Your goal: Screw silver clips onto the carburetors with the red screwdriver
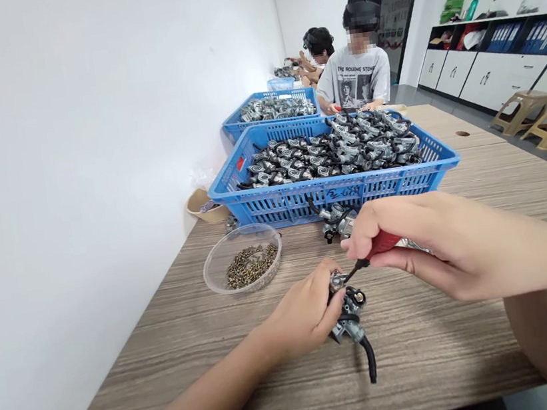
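Note:
My left hand [303, 315] is closed around a small metal carburetor [349, 313] with a black hose hanging from it, held just above the wooden table [449, 356]. My right hand [409, 241] grips a red-handled screwdriver [380, 246] whose dark tip touches the top of the carburetor. Another carburetor [337, 220] lies on the table just beyond my hands, in front of the blue basket.
A clear round dish of small screws [243, 258] sits at left. A blue basket [337, 190] heaped with carburetors stands behind, a second blue basket [275, 119] beyond it. Two people sit at the far end. Stools and cabinets are at right.

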`<state>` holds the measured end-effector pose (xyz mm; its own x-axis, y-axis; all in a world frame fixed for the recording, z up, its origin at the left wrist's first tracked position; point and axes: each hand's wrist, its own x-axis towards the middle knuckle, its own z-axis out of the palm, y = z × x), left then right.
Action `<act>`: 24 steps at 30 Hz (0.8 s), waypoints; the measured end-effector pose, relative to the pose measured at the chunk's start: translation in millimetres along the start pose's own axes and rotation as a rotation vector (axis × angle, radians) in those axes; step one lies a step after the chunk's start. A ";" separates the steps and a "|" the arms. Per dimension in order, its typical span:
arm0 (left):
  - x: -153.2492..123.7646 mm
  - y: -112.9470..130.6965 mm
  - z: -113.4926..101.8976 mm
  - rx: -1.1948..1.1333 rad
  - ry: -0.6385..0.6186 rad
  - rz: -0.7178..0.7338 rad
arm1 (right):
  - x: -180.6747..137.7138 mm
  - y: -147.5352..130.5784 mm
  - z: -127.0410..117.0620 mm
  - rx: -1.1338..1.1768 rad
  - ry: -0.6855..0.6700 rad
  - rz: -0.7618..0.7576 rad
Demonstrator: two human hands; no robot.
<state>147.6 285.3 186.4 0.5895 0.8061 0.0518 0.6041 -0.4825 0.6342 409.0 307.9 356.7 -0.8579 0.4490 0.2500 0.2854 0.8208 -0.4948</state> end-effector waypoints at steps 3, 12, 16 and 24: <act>0.1 0.9 -1.2 0.019 0.006 0.020 | 5.4 3.7 2.2 -0.127 0.079 -0.030; 0.5 5.5 -2.7 0.056 -0.002 0.044 | 11.4 5.5 11.3 -0.597 0.316 -0.049; 0.5 6.2 -2.3 0.041 -0.013 0.003 | 17.4 -1.4 15.5 -0.742 0.383 -0.029; 0.1 7.6 1.5 0.045 0.019 -0.001 | 15.6 -10.5 24.1 -0.798 0.414 0.229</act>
<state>153.1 281.2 190.0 0.5788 0.8127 0.0665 0.6284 -0.4966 0.5987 382.3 297.8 345.8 -0.5671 0.5940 0.5705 0.7705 0.6275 0.1125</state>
